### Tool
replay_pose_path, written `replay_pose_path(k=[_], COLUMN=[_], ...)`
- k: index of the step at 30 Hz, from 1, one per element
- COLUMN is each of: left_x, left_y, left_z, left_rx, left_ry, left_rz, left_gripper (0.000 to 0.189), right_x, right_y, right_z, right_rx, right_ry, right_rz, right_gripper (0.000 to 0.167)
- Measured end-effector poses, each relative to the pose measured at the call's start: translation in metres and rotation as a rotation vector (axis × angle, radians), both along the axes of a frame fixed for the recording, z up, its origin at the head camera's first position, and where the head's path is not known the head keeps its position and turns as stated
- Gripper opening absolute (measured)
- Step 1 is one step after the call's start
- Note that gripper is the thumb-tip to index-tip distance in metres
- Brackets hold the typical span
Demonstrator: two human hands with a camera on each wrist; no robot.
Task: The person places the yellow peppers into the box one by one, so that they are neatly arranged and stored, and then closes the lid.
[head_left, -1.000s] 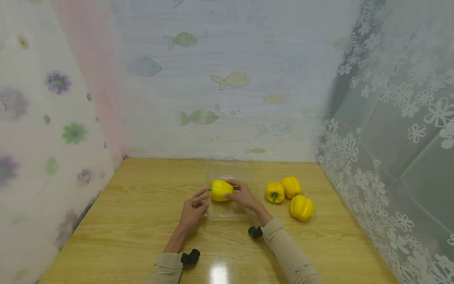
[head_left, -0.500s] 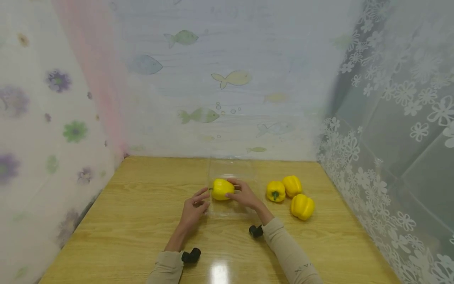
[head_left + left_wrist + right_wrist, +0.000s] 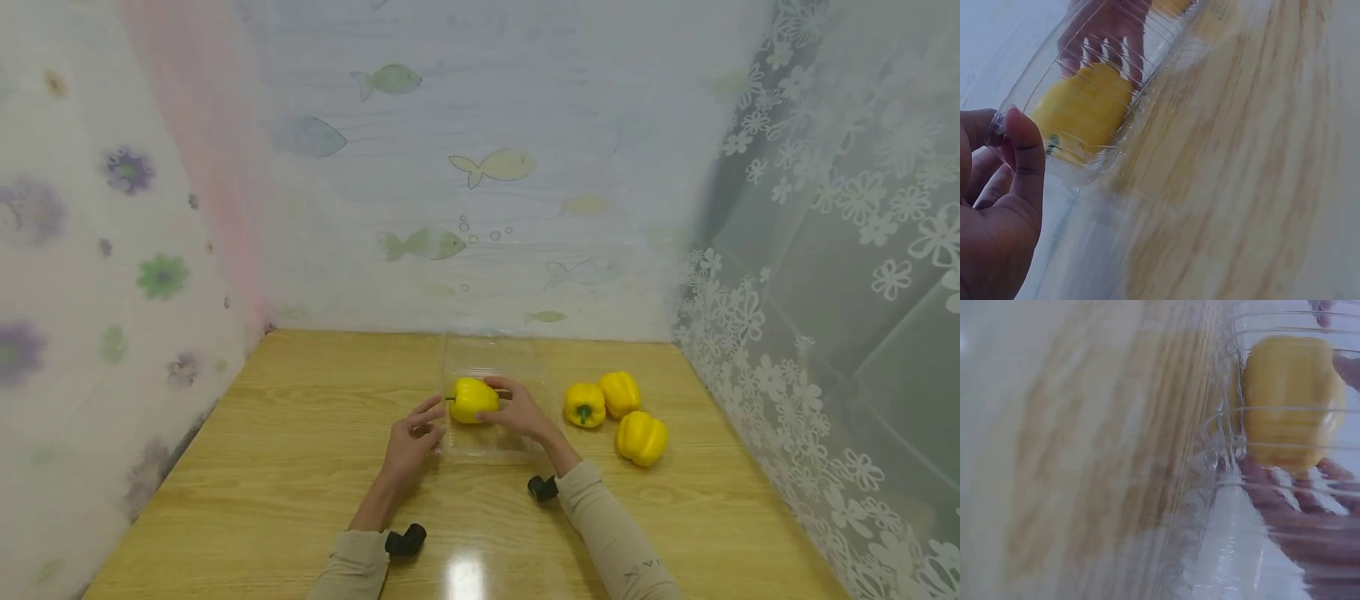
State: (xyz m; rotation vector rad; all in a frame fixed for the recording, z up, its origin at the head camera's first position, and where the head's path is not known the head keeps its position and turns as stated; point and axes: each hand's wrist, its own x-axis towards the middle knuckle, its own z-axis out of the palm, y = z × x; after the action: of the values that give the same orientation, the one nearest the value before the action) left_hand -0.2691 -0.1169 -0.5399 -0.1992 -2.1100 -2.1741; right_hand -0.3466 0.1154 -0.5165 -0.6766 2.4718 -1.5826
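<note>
A yellow bell pepper (image 3: 471, 401) lies on its side in the clear plastic container (image 3: 495, 456), its green stem pointing left. My right hand (image 3: 522, 414) holds the pepper from its right end, fingers behind it and thumb in front. At the container's left side, my left hand (image 3: 408, 443) pinches the rim between thumb and fingers, as the left wrist view shows. Through the ribbed plastic wall in the right wrist view, the pepper (image 3: 1291, 403) appears with fingers at its lower end.
To the right of the container stand three more yellow bell peppers, one (image 3: 584, 406) with its stem facing me. The container's clear lid (image 3: 491, 354) lies open toward the back. A wooden table (image 3: 315, 417) carries everything, with patterned curtains (image 3: 480, 275) around it.
The head view shifts slightly. Both hands stay nearly in place, and the pepper turns a little in my right hand's hold.
</note>
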Motion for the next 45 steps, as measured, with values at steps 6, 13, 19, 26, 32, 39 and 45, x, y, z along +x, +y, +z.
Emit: replay_pose_path(k=[6,13,19,26,32,39,45], left_x=[0.000,0.000,0.002,0.003,0.004,0.004,0.004], left_y=[0.001,0.001,0.001,0.001,0.002,0.002,0.003], left_z=[0.000,0.000,0.000,-0.002,0.000,0.002,0.002], left_rx=[0.010,0.011,0.003,-0.007,0.015,0.026,0.032], left_ry=[0.005,0.026,0.003,-0.003,-0.017,-0.027,-0.022], left_rz=[-0.001,-0.005,0.008,0.014,0.009,0.009,0.018], left_gripper=[0.032,0.033,0.032,0.032,0.032,0.033,0.033], right_x=[-0.001,0.004,0.005,0.011,0.011,0.011,0.009], right_y=[0.000,0.004,0.013,0.030,0.050,0.076,0.095], right_z=[0.001,0.007,0.007,0.017,0.024,0.030,0.033], right_rx=[-0.014,-0.003,-0.046,-0.065,-0.139,-0.069,0.068], right_ry=[0.024,0.026,0.077,0.137,0.177,0.224,0.269], right_rz=[-0.038,-0.065,-0.054,-0.110,-0.179,-0.330,-0.433], right_gripper=[0.069,0.067,0.062,0.048,0.036,0.031,0.030])
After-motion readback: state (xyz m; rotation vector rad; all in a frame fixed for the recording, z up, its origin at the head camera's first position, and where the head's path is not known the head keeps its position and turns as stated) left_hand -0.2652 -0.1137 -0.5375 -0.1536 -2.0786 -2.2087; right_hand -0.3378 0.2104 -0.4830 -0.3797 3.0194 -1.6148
